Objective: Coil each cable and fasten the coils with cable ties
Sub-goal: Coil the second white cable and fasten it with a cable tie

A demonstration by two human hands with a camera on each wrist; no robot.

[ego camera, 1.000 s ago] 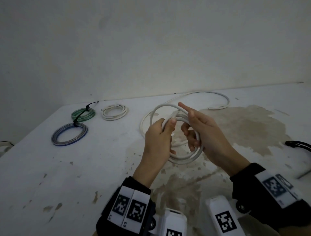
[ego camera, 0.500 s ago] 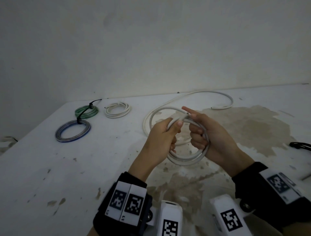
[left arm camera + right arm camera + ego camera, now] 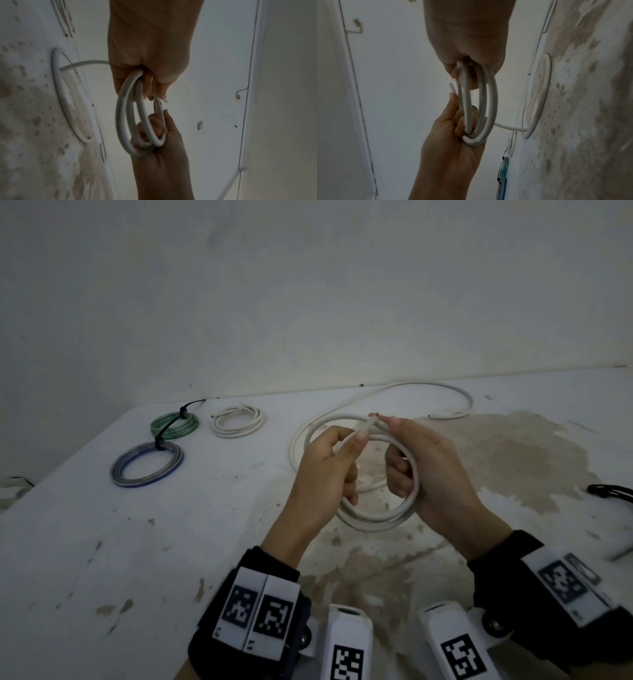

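Observation:
A white cable is wound into a small coil that both hands hold above the table. My left hand grips the coil's left side, its thumb pressing the cable's cut end at the top. On the right side, my right hand has its fingers curled through the loops. The rest of the cable trails loose over the table to the back right. In the left wrist view the coil hangs between the left hand and right hand. The right wrist view shows the same coil.
Three coils lie at the back left: a green one and a blue one, each with a black tie, and a small white one. Black cable ties lie at the right edge. The table is stained in the middle. A wall stands close behind.
Both hands kept hold of the coil. The right hand's fingers have curled further round the loops, and the left thumb has come up onto the cable end at the top.

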